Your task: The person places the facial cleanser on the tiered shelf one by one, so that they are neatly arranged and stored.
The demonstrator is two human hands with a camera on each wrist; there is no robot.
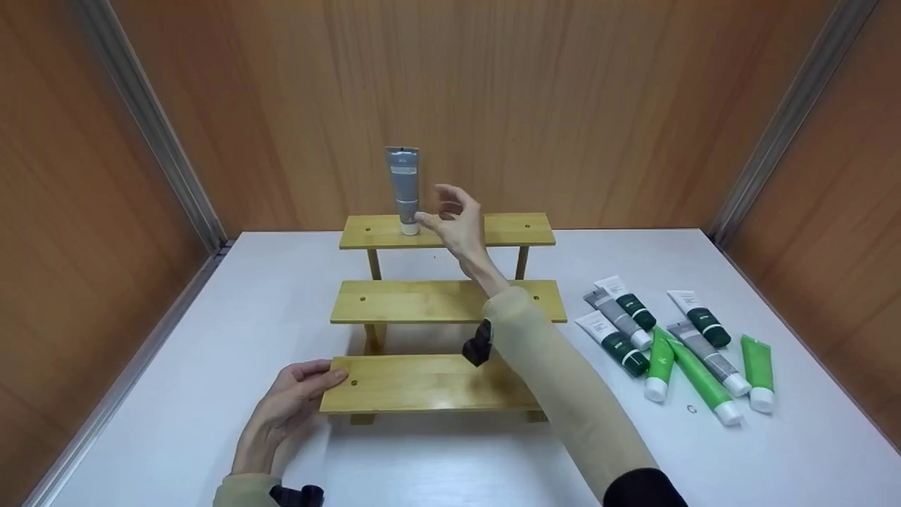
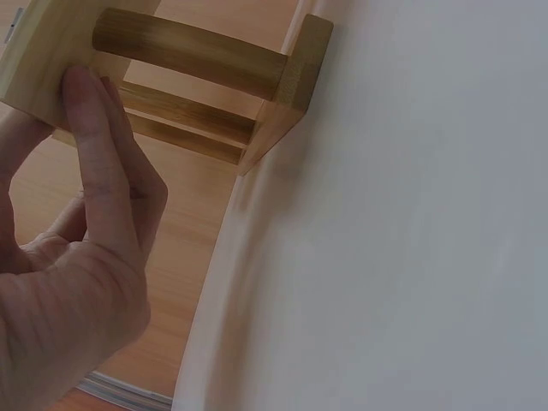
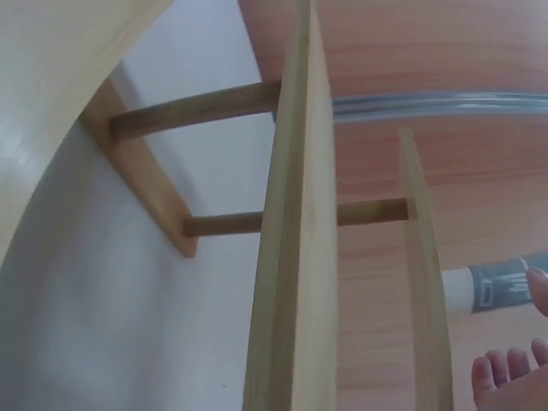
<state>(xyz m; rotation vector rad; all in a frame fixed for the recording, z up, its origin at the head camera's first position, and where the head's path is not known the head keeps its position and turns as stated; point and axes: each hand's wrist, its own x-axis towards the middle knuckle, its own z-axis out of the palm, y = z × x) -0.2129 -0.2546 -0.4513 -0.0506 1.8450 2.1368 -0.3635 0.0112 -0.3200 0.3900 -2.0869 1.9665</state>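
A three-tier wooden display stand (image 1: 422, 384) rises in steps on the white table. My left hand (image 1: 292, 405) pinches the left end of its lowest board, thumb on top; in the left wrist view the fingers (image 2: 98, 171) press the board's underside. A grey-blue squeeze tube (image 1: 405, 179) stands upright on its white cap, left of centre on the top board. Beside it is my right hand (image 1: 457, 222), fingers spread and thumb tip right at the tube's lower edge. The right wrist view shows the thumb overlapping the tube (image 3: 501, 287), the other fingers apart from it.
On the table's right lies a loose group of tubes: green ones (image 1: 758, 366), white and dark green ones (image 1: 612, 341), and grey ones (image 1: 707, 355). A small ring (image 1: 691, 408) lies near them. Wood-grain panels (image 1: 598, 105) wall the table at back and sides.
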